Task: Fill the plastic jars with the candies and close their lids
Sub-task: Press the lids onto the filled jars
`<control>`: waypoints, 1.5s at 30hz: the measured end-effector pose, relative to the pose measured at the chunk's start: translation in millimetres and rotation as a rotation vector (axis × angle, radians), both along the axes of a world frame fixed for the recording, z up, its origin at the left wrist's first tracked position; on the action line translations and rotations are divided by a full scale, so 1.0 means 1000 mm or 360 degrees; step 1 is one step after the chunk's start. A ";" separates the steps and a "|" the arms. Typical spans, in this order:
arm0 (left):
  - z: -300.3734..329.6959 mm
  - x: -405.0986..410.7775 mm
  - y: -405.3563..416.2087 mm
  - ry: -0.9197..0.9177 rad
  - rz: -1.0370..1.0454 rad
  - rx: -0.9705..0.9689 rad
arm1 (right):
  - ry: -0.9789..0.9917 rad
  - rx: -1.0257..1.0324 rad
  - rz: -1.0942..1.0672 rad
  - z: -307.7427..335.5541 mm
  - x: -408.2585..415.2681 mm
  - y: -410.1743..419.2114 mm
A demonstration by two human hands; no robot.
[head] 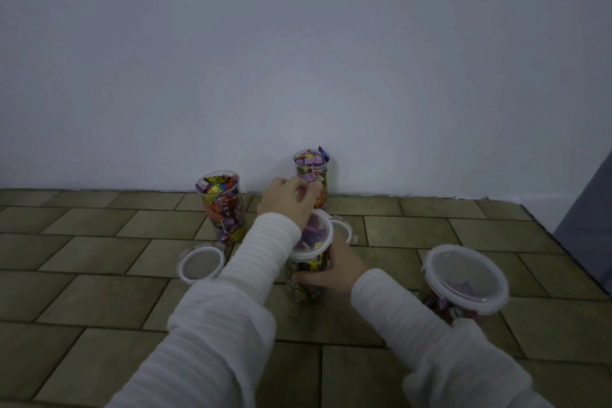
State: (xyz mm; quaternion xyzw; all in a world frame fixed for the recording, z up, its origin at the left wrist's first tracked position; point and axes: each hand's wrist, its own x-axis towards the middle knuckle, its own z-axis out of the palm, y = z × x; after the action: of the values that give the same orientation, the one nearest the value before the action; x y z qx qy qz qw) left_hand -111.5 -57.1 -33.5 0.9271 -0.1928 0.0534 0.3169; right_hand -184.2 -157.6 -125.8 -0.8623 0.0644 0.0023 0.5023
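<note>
Her right hand (326,270) curls its fingers round the middle jar (306,278), steadying it on the tiled floor (99,258), while the left hand (288,200), fingers bent, works at its lid's (314,242) far edge. She seems to be lidding it; next, snap every clip down.

A bare room, likely in a home: a brick-patterned floor covering (99,255) meets a plain white wall (298,60), where candy jars (222,205) stand
</note>
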 end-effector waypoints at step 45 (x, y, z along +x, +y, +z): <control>-0.025 -0.037 0.019 -0.0380 -0.0316 0.0724 | -0.0052 0.0010 0.0017 0.001 -0.002 0.005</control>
State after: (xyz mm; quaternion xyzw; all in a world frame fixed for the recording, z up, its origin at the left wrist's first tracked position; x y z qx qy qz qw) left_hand -148.9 -38.2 -58.1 0.9382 -0.3258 0.0862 0.0793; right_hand -186.7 -152.6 -125.2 -0.8610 0.0515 -0.0088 0.5060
